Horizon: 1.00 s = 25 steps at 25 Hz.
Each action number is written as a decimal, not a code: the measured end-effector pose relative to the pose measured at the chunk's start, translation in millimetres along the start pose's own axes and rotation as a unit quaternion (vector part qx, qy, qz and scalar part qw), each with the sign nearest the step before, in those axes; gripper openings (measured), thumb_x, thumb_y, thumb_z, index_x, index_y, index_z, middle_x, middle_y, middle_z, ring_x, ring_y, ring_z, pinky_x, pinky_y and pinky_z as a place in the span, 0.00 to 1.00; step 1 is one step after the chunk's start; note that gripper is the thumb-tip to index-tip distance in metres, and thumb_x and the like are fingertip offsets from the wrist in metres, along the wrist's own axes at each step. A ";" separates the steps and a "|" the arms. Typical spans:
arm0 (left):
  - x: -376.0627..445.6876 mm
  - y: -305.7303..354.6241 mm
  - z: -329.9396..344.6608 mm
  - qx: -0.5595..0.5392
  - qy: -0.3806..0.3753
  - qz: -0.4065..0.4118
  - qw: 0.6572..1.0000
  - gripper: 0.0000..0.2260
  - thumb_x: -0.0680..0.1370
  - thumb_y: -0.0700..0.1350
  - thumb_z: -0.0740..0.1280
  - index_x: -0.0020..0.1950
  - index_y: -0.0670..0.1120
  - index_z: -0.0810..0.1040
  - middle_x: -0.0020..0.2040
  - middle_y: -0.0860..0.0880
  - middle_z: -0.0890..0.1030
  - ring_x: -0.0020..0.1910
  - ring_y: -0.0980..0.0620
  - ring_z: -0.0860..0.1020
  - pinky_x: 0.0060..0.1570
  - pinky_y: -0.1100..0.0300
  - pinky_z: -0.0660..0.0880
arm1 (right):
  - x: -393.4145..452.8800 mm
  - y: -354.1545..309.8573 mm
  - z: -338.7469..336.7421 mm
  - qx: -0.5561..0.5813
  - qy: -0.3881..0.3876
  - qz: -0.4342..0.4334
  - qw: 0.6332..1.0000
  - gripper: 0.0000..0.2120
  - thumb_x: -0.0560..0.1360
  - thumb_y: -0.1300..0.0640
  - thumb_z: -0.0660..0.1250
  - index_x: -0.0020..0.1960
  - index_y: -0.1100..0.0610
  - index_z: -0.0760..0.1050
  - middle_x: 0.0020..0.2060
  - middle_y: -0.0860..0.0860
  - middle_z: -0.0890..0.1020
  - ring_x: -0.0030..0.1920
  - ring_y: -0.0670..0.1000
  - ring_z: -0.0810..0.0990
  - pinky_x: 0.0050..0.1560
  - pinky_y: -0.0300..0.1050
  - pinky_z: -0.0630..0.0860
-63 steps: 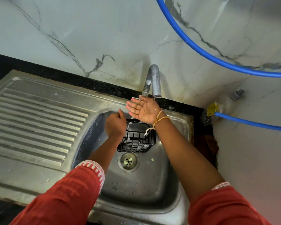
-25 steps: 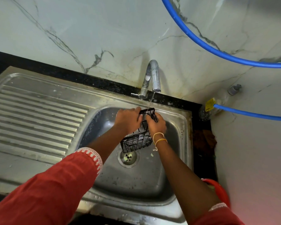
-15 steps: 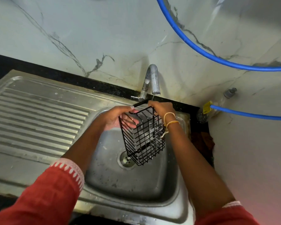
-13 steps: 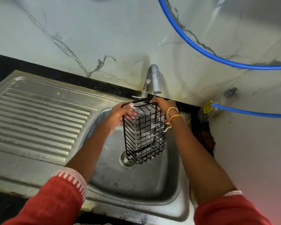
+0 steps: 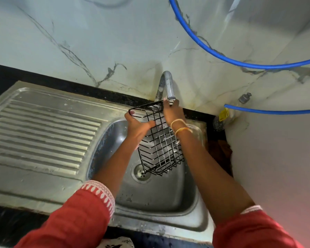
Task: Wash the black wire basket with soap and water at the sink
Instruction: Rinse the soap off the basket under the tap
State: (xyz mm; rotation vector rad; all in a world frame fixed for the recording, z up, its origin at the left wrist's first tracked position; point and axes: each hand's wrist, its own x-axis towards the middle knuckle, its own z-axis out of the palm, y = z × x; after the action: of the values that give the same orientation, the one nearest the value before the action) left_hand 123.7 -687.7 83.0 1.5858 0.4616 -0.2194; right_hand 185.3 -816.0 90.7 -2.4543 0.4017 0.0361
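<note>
The black wire basket (image 5: 159,145) hangs tilted above the steel sink bowl (image 5: 157,194), its open rim up near the tap spout (image 5: 169,88). My left hand (image 5: 138,125) grips the basket's left rim, thumb curled over the wire. My right hand (image 5: 173,110) holds the far right rim just under the spout, fingers wrapped over the top wire. White soap suds cling to the lower wires. The basket's bottom corner hovers over the drain (image 5: 141,173).
A ribbed steel drainboard (image 5: 43,133) lies to the left of the bowl. Blue hoses (image 5: 222,58) run along the marble wall, one ending at a fitting with a yellow tag (image 5: 224,114) right of the sink. A black counter edge (image 5: 61,83) borders the back.
Both hands have lifted the basket out of the bowl and turned it upright under the spout. The left hand moved from inside the basket to gripping its outer left rim.
</note>
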 end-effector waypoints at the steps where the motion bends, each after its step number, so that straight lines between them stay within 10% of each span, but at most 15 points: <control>1: -2.4 2.1 -1.7 -0.037 0.013 -0.031 0.999 0.37 0.70 0.43 0.73 0.71 0.49 0.54 0.64 0.43 0.68 0.56 0.46 0.69 0.58 0.47 0.71 | -20.3 3.5 10.4 -0.027 0.021 -0.061 0.998 0.31 0.79 0.39 0.47 0.74 0.58 0.58 0.69 0.61 0.69 0.68 0.61 0.69 0.67 0.61 0.66; 6: 7.4 -8.7 -27.3 -0.144 0.011 -0.172 0.974 0.44 0.48 0.51 0.73 0.65 0.49 0.71 0.52 0.46 0.71 0.46 0.50 0.71 0.38 0.41 0.75 | -69.3 49.7 21.8 -0.211 0.028 -0.300 0.930 0.27 0.80 0.40 0.44 0.78 0.45 0.46 0.78 0.47 0.49 0.78 0.53 0.45 0.73 0.67 0.48; 11: -1.2 5.1 -28.3 -0.152 -0.027 -0.194 0.969 0.21 0.65 0.44 0.70 0.57 0.45 0.74 0.48 0.47 0.68 0.44 0.51 0.69 0.39 0.44 0.72 | -68.7 55.7 15.6 -0.227 0.039 -0.297 0.927 0.28 0.80 0.40 0.42 0.78 0.45 0.47 0.78 0.45 0.49 0.77 0.56 0.43 0.72 0.66 0.45; 18: 6.8 15.9 -9.8 -0.124 -0.072 -0.206 0.968 0.09 0.69 0.42 0.67 0.47 0.47 0.72 0.49 0.47 0.69 0.52 0.49 0.69 0.52 0.43 0.72 | -63.1 49.2 16.6 -0.160 0.148 -0.393 0.894 0.17 0.76 0.53 0.57 0.62 0.52 0.76 0.59 0.51 0.78 0.63 0.54 0.73 0.60 0.57 0.67; 22: 11.3 17.6 -5.6 -0.087 -0.102 -0.192 0.972 0.07 0.69 0.43 0.66 0.46 0.49 0.73 0.47 0.48 0.68 0.51 0.49 0.68 0.60 0.41 0.69 | -52.9 37.7 5.4 -0.220 0.146 -0.356 0.896 0.15 0.77 0.47 0.53 0.54 0.50 0.75 0.47 0.48 0.79 0.49 0.50 0.76 0.50 0.51 0.64; 25: 14.0 11.4 -4.1 -0.088 -0.098 -0.180 0.975 0.30 0.57 0.50 0.72 0.58 0.47 0.73 0.48 0.47 0.68 0.45 0.52 0.67 0.53 0.43 0.73 | -42.5 26.2 -2.8 -0.332 0.047 -0.360 0.871 0.27 0.77 0.42 0.43 0.45 0.51 0.79 0.35 0.51 0.81 0.38 0.54 0.79 0.44 0.49 0.64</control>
State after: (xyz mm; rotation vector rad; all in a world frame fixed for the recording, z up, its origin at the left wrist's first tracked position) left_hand 140.5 -681.6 87.8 1.2846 0.5949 -0.5913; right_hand 136.8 -825.5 82.6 -3.1318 -0.6177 -0.3108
